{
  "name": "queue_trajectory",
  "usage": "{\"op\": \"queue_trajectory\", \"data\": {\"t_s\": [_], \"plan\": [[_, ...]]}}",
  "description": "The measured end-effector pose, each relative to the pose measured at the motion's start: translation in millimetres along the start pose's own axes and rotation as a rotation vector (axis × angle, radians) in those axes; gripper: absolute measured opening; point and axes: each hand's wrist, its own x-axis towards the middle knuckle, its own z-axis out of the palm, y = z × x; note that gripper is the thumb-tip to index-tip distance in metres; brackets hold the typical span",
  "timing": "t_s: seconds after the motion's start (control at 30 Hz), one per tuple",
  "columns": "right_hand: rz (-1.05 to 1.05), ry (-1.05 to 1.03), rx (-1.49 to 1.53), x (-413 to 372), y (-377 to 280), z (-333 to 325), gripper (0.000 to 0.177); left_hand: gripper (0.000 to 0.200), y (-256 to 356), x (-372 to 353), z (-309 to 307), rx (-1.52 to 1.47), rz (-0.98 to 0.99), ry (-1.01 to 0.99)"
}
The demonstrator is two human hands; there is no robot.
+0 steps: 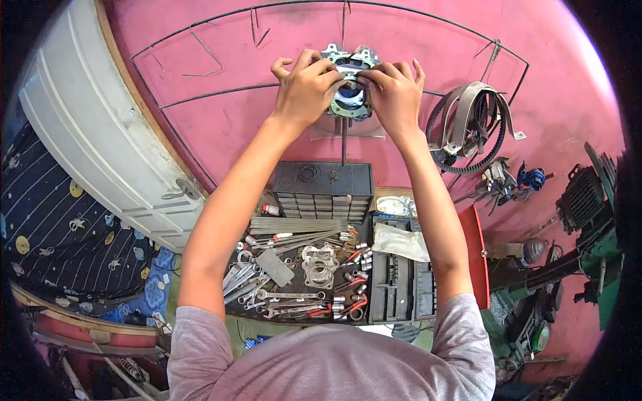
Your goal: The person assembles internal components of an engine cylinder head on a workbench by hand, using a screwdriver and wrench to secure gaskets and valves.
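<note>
Close to us, the bench (235, 325) holds shiny wrenches (291, 295) and an open toolbox (390, 307). A bit past them lie some loose gaskets (321, 267), and behind those sits the small drawer cabinet (324, 190). Farther off, up by the pink wall (234, 140), we have a bunch of gaskets (350, 112) in front of the wire rack (221, 95). Our left hand (302, 93) and right hand (396, 97) have it from both sides, each grip closed on it, thumbs and fingers near its middle. We think the bunch is thin, so a hard pull could bend or rip it. If one grip slips, it could tip, and pieces might drop behind the cabinet or among the wrenches.
</note>
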Motion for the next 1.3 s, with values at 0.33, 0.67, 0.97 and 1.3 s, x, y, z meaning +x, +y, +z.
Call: {"op": "queue_trajectory", "data": {"t_s": [0.33,0.67,0.97,1.3], "plan": [[0.028,0.004,0.026,-7,-1,3,0.014,0.013,4,-2,2,0.049,-0.014,-0.010],[-0.011,0.040,-0.148,-16,-31,-33,0.015,0.015,12,-12,-23,0.000,0.043,0.099],[-0.054,-0.157,-0.004,-89,-88,-55,0.017,0.009,51,-101,-50,-0.175,0.018,0.017],[0.141,-0.677,0.213,-251,-153,-41,0.015,0.016,108,-282,-58,-0.337,-0.257,-0.509]]}}
